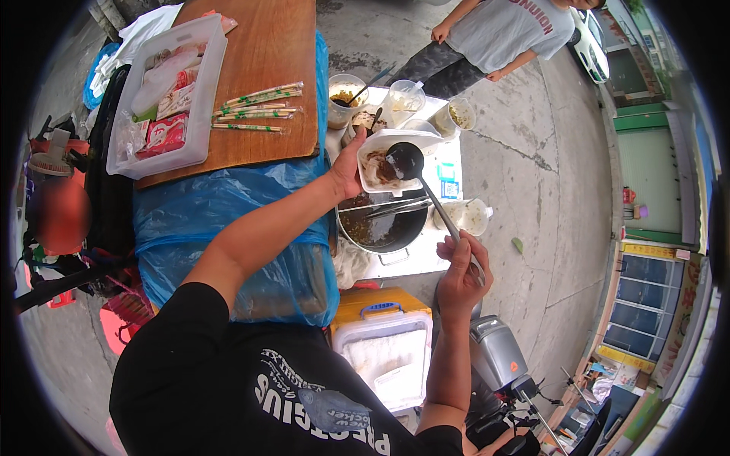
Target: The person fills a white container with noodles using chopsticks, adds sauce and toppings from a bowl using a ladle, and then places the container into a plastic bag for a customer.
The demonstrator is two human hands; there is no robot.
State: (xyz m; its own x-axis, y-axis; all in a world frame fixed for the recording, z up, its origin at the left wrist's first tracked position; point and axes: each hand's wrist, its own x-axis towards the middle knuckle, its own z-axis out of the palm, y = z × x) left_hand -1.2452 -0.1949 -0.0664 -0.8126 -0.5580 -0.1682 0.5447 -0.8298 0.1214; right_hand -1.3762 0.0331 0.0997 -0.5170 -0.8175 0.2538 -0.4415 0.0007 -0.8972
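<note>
My left hand (347,171) grips a white takeaway box (369,181) by its side, its lid folded back. Pale noodles with brown sauce lie inside. The fingers of my right hand (465,268) are closed around the long metal handle of a ladle. Over the box opening hangs the ladle's dark bowl (404,162), which covers part of the food; whether liquid is in it I cannot tell. Just below the box stands a metal pot (393,245) of dark broth with bits floating in it. Metal tongs (399,208) lie across the pot.
Plastic tubs of condiments (342,117) and plastic jugs (406,100) crowd the white table (453,151). Left are wrapped chopsticks (256,108) and a plastic bin (214,85) on a wooden board (268,51). A person (502,34) stands beyond. A lidded box (388,353) sits near me.
</note>
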